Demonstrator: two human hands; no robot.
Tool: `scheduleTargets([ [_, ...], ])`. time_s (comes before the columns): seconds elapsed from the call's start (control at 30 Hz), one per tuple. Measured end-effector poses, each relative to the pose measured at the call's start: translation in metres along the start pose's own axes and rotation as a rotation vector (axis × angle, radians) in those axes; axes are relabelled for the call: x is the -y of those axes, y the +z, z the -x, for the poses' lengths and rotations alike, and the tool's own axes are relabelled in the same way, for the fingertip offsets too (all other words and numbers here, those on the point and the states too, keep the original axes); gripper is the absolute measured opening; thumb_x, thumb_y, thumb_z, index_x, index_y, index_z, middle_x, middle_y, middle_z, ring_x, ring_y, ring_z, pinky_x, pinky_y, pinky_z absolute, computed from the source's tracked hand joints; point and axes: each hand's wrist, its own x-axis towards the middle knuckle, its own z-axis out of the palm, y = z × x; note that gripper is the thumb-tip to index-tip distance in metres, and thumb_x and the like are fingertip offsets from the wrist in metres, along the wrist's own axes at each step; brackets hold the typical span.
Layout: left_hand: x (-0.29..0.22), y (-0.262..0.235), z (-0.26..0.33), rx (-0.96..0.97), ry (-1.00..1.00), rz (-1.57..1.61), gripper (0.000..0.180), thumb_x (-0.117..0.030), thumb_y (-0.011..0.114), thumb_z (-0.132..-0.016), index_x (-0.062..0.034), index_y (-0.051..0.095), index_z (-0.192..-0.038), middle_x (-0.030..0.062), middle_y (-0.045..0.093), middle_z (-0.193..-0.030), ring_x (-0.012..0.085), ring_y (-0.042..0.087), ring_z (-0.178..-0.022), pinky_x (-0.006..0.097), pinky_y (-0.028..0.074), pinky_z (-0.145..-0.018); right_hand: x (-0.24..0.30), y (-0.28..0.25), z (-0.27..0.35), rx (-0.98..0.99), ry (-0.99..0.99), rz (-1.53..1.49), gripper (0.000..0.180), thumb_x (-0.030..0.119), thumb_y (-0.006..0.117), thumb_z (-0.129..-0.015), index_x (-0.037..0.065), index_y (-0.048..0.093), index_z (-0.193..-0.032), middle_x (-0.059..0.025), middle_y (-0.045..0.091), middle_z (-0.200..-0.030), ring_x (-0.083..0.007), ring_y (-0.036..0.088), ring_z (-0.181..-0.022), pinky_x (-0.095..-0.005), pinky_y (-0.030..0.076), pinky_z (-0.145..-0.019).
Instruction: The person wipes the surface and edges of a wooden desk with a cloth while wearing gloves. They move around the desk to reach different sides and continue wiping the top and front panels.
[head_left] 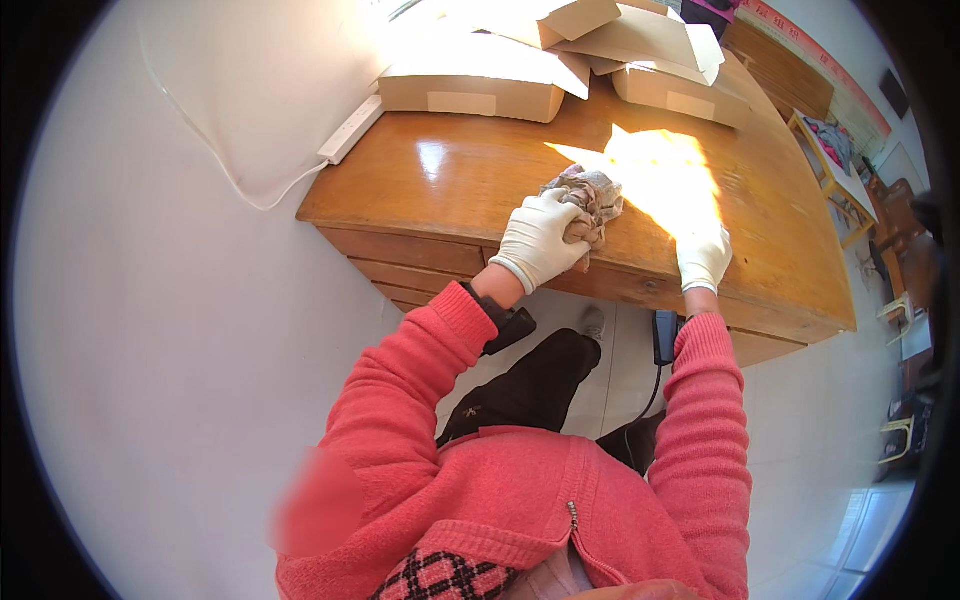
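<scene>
The gloved left hand [540, 240] reaches forward, fingers closed around a crumpled rag [590, 200] on the wooden surface [450, 180]. The right hand [703, 255] lies flat, fingers spread, partly washed out by sun glare.

Hard sunlight burns out a patch of the wooden desk [450, 190]; fisheye edges bend and darken, and the centre stays sharp.

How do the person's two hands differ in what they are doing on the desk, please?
The left hand is closed on a crumpled rag; the right hand holds nothing. The left hand lies in shade; the right hand rests flat at the desk edge beside a sunlit patch. Both wear white gloves.
</scene>
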Motion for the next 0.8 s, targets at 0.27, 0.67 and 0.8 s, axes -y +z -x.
scheduleTargets([
  [0.27, 0.02, -0.029, 0.0, 0.033, 0.01, -0.026, 0.03, -0.03, 0.083, -0.078, -0.009, 0.078, -0.098, 0.0175, 0.072, -0.11, 0.0393, 0.069, -0.103, 0.049, 0.057, -0.09, -0.007, 0.004, 0.0, -0.028, -0.031, 0.006, 0.02, 0.026, 0.071, -0.089, 0.01, 0.077, -0.099, -0.0148, 0.078, -0.098, -0.0354, 0.072, -0.099, -0.0474, 0.058, -0.088],
  [0.67, 0.203, -0.184, 0.054, -0.184, -0.603, -0.539, 0.051, -0.048, 0.077, -0.08, -0.0142, 0.079, -0.118, 0.0154, 0.067, -0.14, 0.0358, 0.065, -0.126, 0.046, 0.053, -0.105, -0.004, 0.004, -0.001, -0.014, -0.008, 0.018, 0.02, 0.025, 0.07, -0.089, 0.01, 0.079, -0.1, -0.0157, 0.078, -0.102, -0.0361, 0.072, -0.1, -0.0479, 0.058, -0.089],
  [0.8, 0.225, -0.217, 0.07, -0.163, -0.726, -0.502, 0.059, -0.048, 0.076, -0.08, -0.005, 0.077, -0.12, 0.0208, 0.068, -0.135, 0.0385, 0.064, -0.125, 0.046, 0.051, -0.107, -0.003, 0.003, 0.0, -0.006, -0.008, 0.046, 0.02, 0.025, 0.07, -0.09, 0.01, 0.078, -0.1, -0.0158, 0.078, -0.101, -0.0362, 0.073, -0.099, -0.048, 0.059, -0.089],
])
